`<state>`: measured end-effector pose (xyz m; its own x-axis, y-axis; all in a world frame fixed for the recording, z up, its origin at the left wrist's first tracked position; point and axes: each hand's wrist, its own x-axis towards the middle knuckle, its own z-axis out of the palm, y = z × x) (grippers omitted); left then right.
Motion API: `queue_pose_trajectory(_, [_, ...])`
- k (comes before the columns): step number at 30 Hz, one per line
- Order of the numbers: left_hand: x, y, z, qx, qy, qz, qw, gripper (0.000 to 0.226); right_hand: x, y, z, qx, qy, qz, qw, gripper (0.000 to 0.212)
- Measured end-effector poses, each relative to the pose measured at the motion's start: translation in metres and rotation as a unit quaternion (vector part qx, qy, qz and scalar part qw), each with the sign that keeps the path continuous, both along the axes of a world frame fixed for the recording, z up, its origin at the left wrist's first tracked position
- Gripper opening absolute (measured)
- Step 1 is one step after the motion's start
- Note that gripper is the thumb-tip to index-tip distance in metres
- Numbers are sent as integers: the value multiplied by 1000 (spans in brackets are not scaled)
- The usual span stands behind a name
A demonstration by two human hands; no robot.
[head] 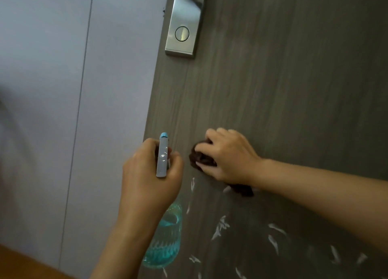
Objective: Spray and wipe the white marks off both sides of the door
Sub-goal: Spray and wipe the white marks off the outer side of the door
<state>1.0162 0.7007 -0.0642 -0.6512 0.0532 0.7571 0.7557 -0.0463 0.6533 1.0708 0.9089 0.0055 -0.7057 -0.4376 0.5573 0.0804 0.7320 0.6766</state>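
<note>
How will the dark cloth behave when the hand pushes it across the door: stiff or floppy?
Probably floppy: the dark cloth is bunched and creased under the right hand, a loose end trailing below the wrist. It likely folds rather than slides flat, so the white marks may need firm pressing.

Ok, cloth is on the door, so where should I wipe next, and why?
Probably draw the right hand, which presses the crumpled dark brown cloth on the grey wood-grain door, downward: the white smeared marks lie just below it, unwiped.
</note>
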Motion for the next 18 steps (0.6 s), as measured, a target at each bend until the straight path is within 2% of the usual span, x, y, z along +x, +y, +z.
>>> queue_pose_trajectory(2, [0, 5, 0, -5, 3, 6, 1000, 26, -8, -2, 19, 24, 22, -11, 999, 37])
queue_pose_trajectory(4, [2, 11, 1, -8, 4, 9, 1000, 25, -8, 2, 17, 46, 7, -17, 999, 37])
queue_pose_trajectory(9, [15, 29, 4, -11, 1, 8, 1000, 29, 31, 22, -46, 18, -88, -39, 995, 32])
queue_pose_trajectory(13, [29, 44, 5, -18, -7, -34, 999, 27, 72, 35, -70, -157, -71, -49, 984, 36])
queue_pose_trajectory(18, [56, 71, 7, -30, 8, -68, 997, 29, 133, 43, -77, -365, 56, -4, 929, 32])
